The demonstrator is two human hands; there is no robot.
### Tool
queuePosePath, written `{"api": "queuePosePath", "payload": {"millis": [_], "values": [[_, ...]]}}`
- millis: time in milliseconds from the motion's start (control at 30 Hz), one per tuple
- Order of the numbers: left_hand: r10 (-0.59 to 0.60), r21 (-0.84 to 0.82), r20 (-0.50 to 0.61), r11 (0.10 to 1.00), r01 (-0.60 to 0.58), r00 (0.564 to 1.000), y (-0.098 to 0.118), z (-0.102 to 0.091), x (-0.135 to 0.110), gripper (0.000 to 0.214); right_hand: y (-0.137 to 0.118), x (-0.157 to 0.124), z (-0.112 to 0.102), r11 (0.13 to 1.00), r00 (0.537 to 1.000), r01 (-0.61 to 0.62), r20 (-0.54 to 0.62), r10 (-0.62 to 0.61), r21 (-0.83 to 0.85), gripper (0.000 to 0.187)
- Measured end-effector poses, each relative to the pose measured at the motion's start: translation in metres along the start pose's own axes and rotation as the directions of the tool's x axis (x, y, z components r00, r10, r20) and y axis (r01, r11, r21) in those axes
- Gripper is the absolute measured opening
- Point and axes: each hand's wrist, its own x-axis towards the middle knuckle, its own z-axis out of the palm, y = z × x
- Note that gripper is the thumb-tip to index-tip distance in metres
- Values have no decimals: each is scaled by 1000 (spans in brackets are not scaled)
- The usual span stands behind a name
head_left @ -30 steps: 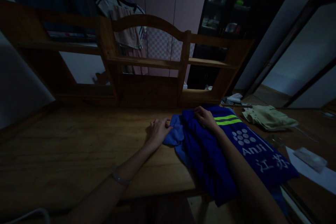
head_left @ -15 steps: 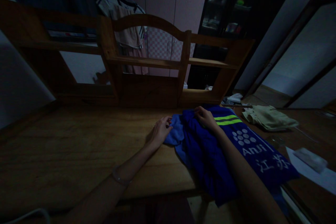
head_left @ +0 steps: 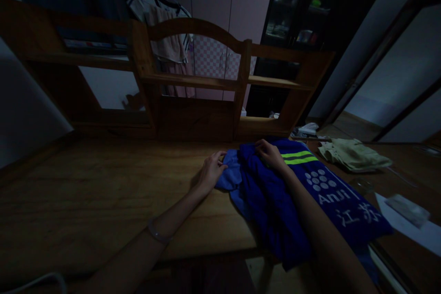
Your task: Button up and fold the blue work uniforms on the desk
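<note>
A dark blue work jacket [head_left: 275,211] lies folded over the right part of the wooden desk, with a yellow-green reflective stripe and white lettering facing up. From under its left side shows a lighter blue cloth [head_left: 231,172]; whether it belongs to the jacket I cannot tell. My left hand [head_left: 211,172] has its fingers curled at the left edge of this lighter cloth, thumb and forefinger on it. My right hand [head_left: 269,154] grips the jacket near its far edge, left of the stripe, with the fingertips partly hidden in the fabric.
A wooden shelf rack [head_left: 195,85] rises along the back of the desk [head_left: 113,193]. At the right lie a folded pale green cloth [head_left: 354,154], a white sheet [head_left: 420,232] and a clear packet [head_left: 408,209]. A white cable [head_left: 51,277] crosses the bottom left corner.
Almost nothing differs. The fingers of my left hand have shifted very slightly at the edge of the lighter blue cloth; my right hand and the jacket stay put.
</note>
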Motion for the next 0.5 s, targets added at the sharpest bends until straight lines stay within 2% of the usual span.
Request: {"api": "queuePosePath", "payload": {"millis": [200,367,500], "values": [[-2,-38,20,999,3,1000,-3,1,0,42,1,0,1,1000,1000,-4,6,4,1,19],[-57,-100,-29,994,54,998,-13,5,3,36,0,1,0,1000,1000,-8,11,8,1,18],[-95,-73,-41,993,92,995,-16,5,4,37,-1,1,-1,1000,1000,-5,10,5,3,19]]}}
